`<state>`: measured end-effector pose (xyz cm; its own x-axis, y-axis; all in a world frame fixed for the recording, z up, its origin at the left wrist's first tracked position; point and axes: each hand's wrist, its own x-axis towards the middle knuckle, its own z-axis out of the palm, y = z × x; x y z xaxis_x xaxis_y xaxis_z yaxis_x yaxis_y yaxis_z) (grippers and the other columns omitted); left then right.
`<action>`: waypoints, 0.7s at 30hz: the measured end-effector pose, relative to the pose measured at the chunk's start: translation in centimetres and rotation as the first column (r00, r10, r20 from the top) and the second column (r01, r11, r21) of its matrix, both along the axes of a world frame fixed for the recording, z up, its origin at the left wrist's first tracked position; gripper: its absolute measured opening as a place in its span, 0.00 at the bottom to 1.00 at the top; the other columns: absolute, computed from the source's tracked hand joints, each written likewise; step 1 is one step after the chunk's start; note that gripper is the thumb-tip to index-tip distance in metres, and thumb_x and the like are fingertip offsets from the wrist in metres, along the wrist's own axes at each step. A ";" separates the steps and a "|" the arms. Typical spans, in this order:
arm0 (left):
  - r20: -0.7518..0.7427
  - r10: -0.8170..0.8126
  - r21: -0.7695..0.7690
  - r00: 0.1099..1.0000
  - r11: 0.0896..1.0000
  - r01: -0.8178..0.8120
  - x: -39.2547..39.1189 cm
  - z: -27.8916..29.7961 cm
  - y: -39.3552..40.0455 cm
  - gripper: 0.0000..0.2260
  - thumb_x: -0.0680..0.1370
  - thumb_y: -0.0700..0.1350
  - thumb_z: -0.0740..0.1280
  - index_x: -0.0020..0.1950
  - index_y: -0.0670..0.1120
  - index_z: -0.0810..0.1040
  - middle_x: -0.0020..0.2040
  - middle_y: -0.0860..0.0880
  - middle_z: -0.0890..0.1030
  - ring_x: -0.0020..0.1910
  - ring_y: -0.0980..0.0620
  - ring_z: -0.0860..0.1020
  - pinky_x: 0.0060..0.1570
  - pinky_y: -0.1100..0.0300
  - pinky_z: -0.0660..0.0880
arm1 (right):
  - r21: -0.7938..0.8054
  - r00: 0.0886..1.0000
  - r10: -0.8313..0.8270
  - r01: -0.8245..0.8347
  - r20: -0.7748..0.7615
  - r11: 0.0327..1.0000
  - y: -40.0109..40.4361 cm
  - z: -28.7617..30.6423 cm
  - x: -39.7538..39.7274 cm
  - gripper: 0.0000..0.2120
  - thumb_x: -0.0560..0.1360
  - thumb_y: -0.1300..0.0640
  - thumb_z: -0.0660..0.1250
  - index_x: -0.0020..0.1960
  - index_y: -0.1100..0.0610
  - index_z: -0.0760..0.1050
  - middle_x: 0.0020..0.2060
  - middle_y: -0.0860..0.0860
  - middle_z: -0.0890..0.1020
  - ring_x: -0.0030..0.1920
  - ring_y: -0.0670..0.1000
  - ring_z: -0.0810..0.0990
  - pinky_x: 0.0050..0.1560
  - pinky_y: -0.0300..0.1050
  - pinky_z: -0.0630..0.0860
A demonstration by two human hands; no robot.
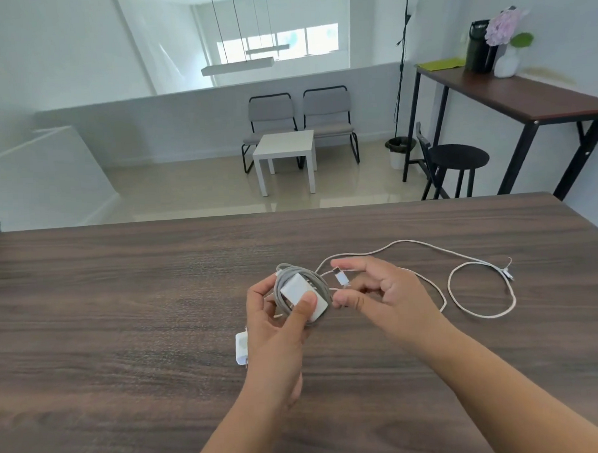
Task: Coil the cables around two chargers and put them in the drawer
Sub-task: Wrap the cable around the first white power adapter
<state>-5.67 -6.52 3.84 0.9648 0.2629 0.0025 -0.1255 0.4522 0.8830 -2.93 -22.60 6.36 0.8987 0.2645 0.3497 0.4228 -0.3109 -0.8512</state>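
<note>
Left hand (277,316) grips a white charger (302,294) above the dark wood table (122,285), thumb pressed on its face, grey cable (322,285) coiled round it. Right hand (376,291) has fingers curled around that cable's free end, with the connector plug (340,277) between thumb and forefinger; exact contact unclear. Second charger (242,347) lies on the table just left of the left wrist, and its white cable (478,287) sprawls in loose loops to the right.
</note>
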 end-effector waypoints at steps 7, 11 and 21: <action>0.160 0.035 0.181 0.987 0.981 -0.064 -0.4 -0.3 -0.5 0.21 0.66 0.44 0.76 0.54 0.59 0.74 0.52 0.57 0.81 0.50 0.55 0.81 0.51 0.52 0.79 | 0.147 0.999 -0.039 0.039 -0.003 0.988 0.8 0.1 -0.6 0.05 0.71 0.59 0.74 0.46 0.53 0.81 0.35 0.46 0.85 0.39 0.46 0.84 0.47 0.47 0.79; 0.229 0.039 0.254 0.973 0.962 -0.098 -0.8 0.0 -0.9 0.22 0.68 0.39 0.74 0.57 0.54 0.70 0.48 0.62 0.81 0.49 0.58 0.81 0.46 0.63 0.77 | -0.014 0.945 -0.155 0.167 0.289 0.986 1.2 0.1 -0.7 0.03 0.70 0.56 0.74 0.43 0.53 0.84 0.37 0.43 0.85 0.39 0.43 0.82 0.43 0.38 0.77; 0.315 -0.033 0.354 0.949 0.931 -0.084 -0.5 0.6 0.0 0.22 0.69 0.36 0.72 0.57 0.52 0.69 0.49 0.64 0.81 0.49 0.58 0.80 0.46 0.62 0.78 | -0.151 0.932 -0.145 0.205 0.333 0.967 1.7 0.3 -1.6 0.06 0.72 0.62 0.70 0.47 0.55 0.84 0.39 0.44 0.84 0.42 0.41 0.80 0.45 0.29 0.72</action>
<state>-6.16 -6.48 4.41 0.8923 0.2117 0.3987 -0.4264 0.1056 0.8983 -4.58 -20.94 6.62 0.7867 0.1986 0.5845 0.5855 -0.5401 -0.6046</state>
